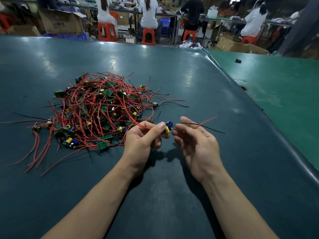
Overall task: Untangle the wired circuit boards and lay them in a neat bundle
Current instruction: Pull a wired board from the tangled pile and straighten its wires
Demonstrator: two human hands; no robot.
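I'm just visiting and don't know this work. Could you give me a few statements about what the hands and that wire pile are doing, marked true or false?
1. The left hand pinches a small circuit board. True.
2. The tangled pile lies to the person's right. False: it lies to the left.
3. The right hand grips a stool. False: its fingers are at the board's red and black wires.
4. The table has a dark green cover. True.

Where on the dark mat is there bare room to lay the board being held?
Bare dark teal mat lies right of the tangled pile of red-wired green circuit boards, up to the raised mat edge, and also beyond the pile. Left of the left hand it is crowded with boards and stray wires. The right hand hovers over bare mat.
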